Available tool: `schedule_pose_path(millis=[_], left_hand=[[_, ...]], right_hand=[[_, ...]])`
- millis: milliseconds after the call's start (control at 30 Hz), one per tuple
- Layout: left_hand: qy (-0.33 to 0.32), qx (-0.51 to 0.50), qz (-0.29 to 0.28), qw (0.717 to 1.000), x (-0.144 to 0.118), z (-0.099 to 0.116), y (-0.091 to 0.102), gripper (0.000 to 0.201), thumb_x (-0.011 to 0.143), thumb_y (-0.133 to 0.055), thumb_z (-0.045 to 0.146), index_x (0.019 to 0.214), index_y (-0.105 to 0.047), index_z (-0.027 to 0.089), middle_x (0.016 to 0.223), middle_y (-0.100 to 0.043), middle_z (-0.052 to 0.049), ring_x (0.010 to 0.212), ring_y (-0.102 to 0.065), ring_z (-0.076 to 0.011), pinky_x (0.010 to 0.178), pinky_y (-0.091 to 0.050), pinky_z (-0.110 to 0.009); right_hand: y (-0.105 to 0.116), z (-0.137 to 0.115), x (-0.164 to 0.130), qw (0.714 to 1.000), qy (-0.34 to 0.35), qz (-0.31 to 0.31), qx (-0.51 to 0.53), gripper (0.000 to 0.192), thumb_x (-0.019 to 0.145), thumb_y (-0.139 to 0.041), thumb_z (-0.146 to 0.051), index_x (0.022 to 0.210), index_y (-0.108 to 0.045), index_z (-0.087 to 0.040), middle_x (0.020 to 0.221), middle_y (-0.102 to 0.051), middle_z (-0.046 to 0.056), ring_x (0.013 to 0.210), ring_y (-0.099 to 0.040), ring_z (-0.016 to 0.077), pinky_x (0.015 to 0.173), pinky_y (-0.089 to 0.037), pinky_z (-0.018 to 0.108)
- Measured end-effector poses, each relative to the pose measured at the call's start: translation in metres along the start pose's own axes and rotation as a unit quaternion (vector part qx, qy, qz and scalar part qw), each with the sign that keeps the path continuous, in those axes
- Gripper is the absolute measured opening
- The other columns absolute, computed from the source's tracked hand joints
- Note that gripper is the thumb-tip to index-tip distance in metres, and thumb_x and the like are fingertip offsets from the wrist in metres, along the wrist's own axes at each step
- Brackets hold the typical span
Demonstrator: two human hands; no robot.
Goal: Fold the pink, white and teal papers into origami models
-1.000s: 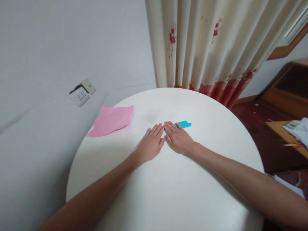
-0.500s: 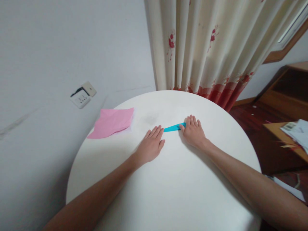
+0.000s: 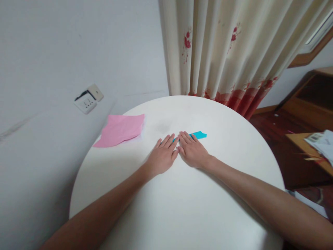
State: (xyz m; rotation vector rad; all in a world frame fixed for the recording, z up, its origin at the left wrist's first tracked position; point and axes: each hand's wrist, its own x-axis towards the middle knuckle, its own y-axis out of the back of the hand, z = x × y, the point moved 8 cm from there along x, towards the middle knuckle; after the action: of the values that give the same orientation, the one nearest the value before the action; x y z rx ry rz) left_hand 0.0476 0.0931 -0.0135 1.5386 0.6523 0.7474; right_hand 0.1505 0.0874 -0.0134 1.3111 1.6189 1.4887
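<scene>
A narrow strip of folded blue paper [image 3: 199,135] lies flat on the round white table [image 3: 187,205], its wider end showing to the right. My left hand [image 3: 162,154] rests palm down over the left part of the strip, fingers stretched out. Beside it, almost touching, my right hand [image 3: 191,149] lies flat across the strip's middle with its fingers extended. Both hands hide most of the paper's left and middle sections.
Pink paper sheets [image 3: 121,129] lie at the table's left back edge, over whitish ones. A wall socket [image 3: 85,103] is at left. Behind the table hangs a flowered curtain [image 3: 213,52]. Papers [image 3: 321,144] lie on a wooden surface at right.
My right hand has slid left along the blue paper strip, up to my left hand, uncovering the strip's right end. My left hand stays in place.
</scene>
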Motion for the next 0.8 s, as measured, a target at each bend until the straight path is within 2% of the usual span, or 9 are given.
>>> schedule_pose_path(millis=[100,267,367,567,633,700,800], left_hand=[[0.019,0.017,-0.001,1.000,-0.004,-0.003,0.003,0.056,0.104,-0.027,0.042,0.154,-0.032,0.018,0.162,-0.028,-0.010,0.149,-0.027,-0.0272,0.118,-0.027,-0.050],[0.055,0.059,-0.030,0.996,-0.013,-0.011,0.005,0.067,0.101,-0.033,0.051,0.150,-0.036,0.006,0.158,-0.033,-0.021,0.146,-0.032,-0.0320,0.117,-0.028,-0.051],[0.078,0.072,-0.053,0.993,-0.017,-0.016,0.007,0.072,0.100,-0.035,0.055,0.149,-0.038,0.003,0.156,-0.034,-0.025,0.145,-0.035,-0.0346,0.114,-0.031,-0.050],[0.114,0.111,-0.078,0.984,-0.021,-0.021,0.010,0.076,0.099,-0.039,0.053,0.141,-0.043,-0.011,0.146,-0.042,-0.035,0.139,-0.042,-0.0397,0.113,-0.034,-0.048],[0.137,0.105,-0.056,0.983,-0.019,-0.021,0.011,0.076,0.099,-0.038,0.050,0.140,-0.041,-0.013,0.145,-0.041,-0.038,0.139,-0.041,-0.0411,0.113,-0.034,-0.049],[0.139,0.085,-0.005,0.987,-0.016,-0.017,0.014,0.072,0.100,-0.037,0.045,0.145,-0.033,-0.011,0.150,-0.034,-0.036,0.143,-0.034,-0.0400,0.115,-0.030,-0.052],[0.061,0.036,0.045,0.996,-0.007,0.000,0.011,0.064,0.102,-0.032,0.037,0.154,-0.021,0.001,0.160,-0.024,-0.025,0.150,-0.021,-0.0313,0.120,-0.023,-0.051]], right_hand=[[0.002,0.000,0.000,1.000,0.004,0.003,-0.004,0.059,0.103,-0.029,-0.036,0.152,-0.034,-0.003,0.160,-0.029,0.018,0.150,-0.022,0.0276,0.121,-0.020,0.049],[0.001,-0.001,0.000,1.000,0.006,0.007,-0.005,0.060,0.103,-0.029,-0.037,0.151,-0.034,-0.002,0.160,-0.029,0.019,0.150,-0.023,0.0283,0.121,-0.021,0.049],[0.001,-0.001,-0.001,1.000,0.003,0.004,-0.002,0.061,0.104,-0.028,-0.040,0.152,-0.034,-0.003,0.160,-0.029,0.019,0.150,-0.022,0.0280,0.121,-0.021,0.050],[0.001,-0.001,-0.001,1.000,0.002,0.004,-0.002,0.064,0.104,-0.027,-0.046,0.152,-0.034,-0.003,0.160,-0.028,0.019,0.150,-0.022,0.0282,0.121,-0.021,0.049],[0.001,-0.001,-0.001,1.000,0.001,0.008,-0.001,0.066,0.104,-0.027,-0.048,0.152,-0.034,-0.003,0.160,-0.029,0.019,0.150,-0.022,0.0281,0.121,-0.021,0.049],[0.001,-0.001,-0.001,1.000,0.001,0.011,0.000,0.066,0.104,-0.026,-0.049,0.152,-0.035,-0.004,0.160,-0.029,0.019,0.150,-0.022,0.0279,0.121,-0.021,0.049],[0.001,0.000,0.000,1.000,0.006,0.007,0.001,0.063,0.104,-0.026,-0.044,0.151,-0.035,-0.004,0.159,-0.030,0.018,0.150,-0.022,0.0272,0.121,-0.021,0.049]])
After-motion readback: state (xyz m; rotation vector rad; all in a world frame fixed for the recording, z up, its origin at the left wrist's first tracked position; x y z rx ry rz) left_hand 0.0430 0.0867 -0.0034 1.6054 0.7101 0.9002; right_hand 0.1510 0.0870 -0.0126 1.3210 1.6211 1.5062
